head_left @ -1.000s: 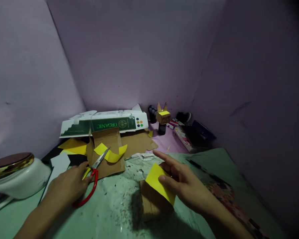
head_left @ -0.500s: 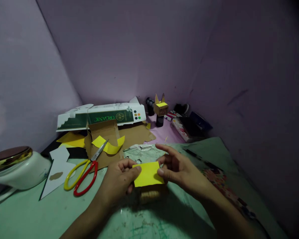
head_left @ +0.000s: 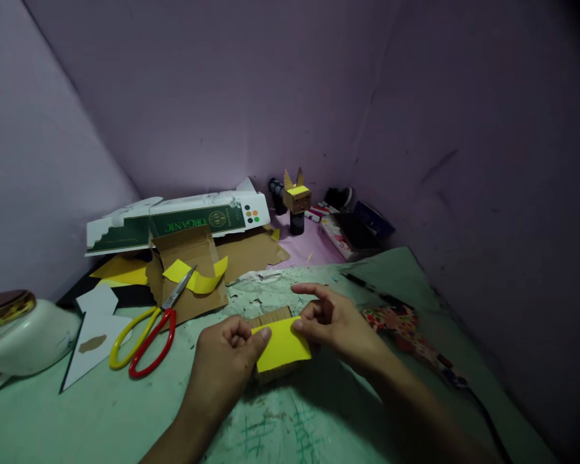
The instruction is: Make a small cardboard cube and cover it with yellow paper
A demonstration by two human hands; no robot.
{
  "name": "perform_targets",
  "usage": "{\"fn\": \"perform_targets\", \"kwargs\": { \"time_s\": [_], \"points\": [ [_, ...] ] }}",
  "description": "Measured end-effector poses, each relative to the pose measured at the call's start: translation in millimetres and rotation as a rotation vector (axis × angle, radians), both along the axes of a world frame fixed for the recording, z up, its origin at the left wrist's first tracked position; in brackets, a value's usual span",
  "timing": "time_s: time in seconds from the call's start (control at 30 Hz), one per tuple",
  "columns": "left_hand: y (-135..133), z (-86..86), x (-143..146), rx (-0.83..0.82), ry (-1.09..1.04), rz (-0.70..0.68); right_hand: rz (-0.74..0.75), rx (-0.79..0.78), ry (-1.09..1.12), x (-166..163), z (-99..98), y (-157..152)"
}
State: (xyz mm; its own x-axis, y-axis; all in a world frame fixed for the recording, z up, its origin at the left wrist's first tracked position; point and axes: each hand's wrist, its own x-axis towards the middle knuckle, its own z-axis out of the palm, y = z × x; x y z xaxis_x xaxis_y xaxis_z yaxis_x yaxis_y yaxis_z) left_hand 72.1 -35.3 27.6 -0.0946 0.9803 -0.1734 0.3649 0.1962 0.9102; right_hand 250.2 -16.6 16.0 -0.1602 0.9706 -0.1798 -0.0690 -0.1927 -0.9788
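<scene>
A small yellow paper rectangle [head_left: 284,348] is pinched between my two hands, just above the table. My left hand [head_left: 227,354] grips its left edge, thumb on top and fingers curled under. At the upper right corner, my right hand [head_left: 336,325] pinches the paper with thumb and fingers, its index finger stretched out. Corrugated cardboard [head_left: 273,316] shows behind and below the paper, mostly covered by it; whether the two touch all over I cannot tell. Left of my hands lie scissors [head_left: 159,328] with one yellow and one red handle, blades slightly apart.
Cut cardboard [head_left: 246,251], a curled yellow strip [head_left: 207,280] and a green-white carton [head_left: 178,222] lie behind. A cardboard head with ears [head_left: 297,200] stands on a black cylinder. A white teapot-like vessel [head_left: 43,335] is at left, a floral-patterned thing with a cord [head_left: 406,328] at right.
The yellow paper has tilted and shifted slightly, showing cardboard behind its upper edge. My right fingers moved up to its top corner. The whole view has shifted a little.
</scene>
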Motion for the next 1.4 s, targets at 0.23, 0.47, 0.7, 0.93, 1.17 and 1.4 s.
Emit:
{"fn": "perform_targets", "kwargs": {
  "time_s": [0.23, 0.47, 0.7, 0.93, 1.17, 1.4],
  "points": [
    [-4.3, -5.2, -3.0, 0.012, 0.003, 0.002, -0.012, 0.067, -0.082, -10.4, -2.3, -1.1],
    [-16.0, -22.9, -12.5, 0.113, -0.149, -0.028, -0.032, 0.137, -0.167, -11.2, -6.8, -3.5],
    [-16.4, -37.0, -25.8, 0.249, 0.23, -0.403, -0.031, 0.129, -0.144, -11.8, -8.0, -4.4],
    [-5.1, -42.6, -26.0, 0.309, 0.311, -0.485, -0.068, 0.065, -0.085, -12.8, -5.6, -2.3],
    [-2.6, -43.5, -34.0, 0.375, 0.431, -0.558, -0.054, -0.029, 0.099, -8.5, -11.7, 4.4],
    [-1.1, -39.6, -40.3, 0.43, 0.646, -0.611, -0.009, -0.016, 0.102, -8.0, -17.0, 3.2]
  ]
}}
